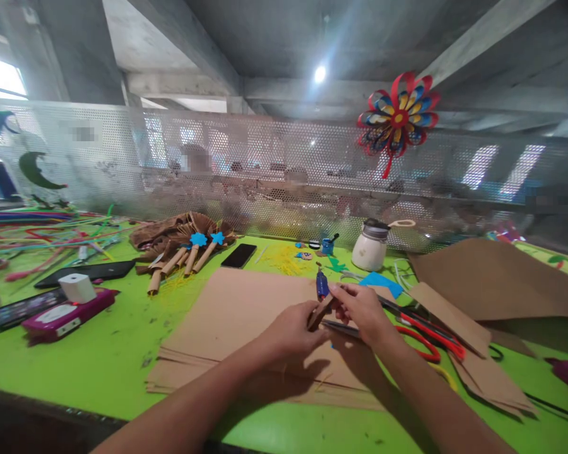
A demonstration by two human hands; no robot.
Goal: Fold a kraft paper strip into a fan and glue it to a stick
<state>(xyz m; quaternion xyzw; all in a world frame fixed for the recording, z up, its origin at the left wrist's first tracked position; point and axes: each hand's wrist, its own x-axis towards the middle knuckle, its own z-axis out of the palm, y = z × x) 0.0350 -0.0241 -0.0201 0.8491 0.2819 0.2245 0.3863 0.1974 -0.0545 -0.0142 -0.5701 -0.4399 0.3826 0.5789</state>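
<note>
Between my two hands is a narrow folded piece of brown paper (320, 313), raised a little above a stack of brown paper sheets (246, 309). My left hand (293, 329) is closed on its near left end. With thumb and fingers pinched, my right hand (363, 310) grips the far right end. A dark blue tool with a narrow tip (322, 285) lies just beyond my hands. Dark blades stick out beneath my right hand, partly hidden by it. Red-handled scissors (426, 337) rest to the right of that hand.
Finished brown paper fans with blue cutouts (199, 243) lie back left near a black phone (239, 255). A purple power strip (69, 315) with a white plug stands left. A white jar (370, 246) is behind my right hand. Large brown paper (497, 277) lies right.
</note>
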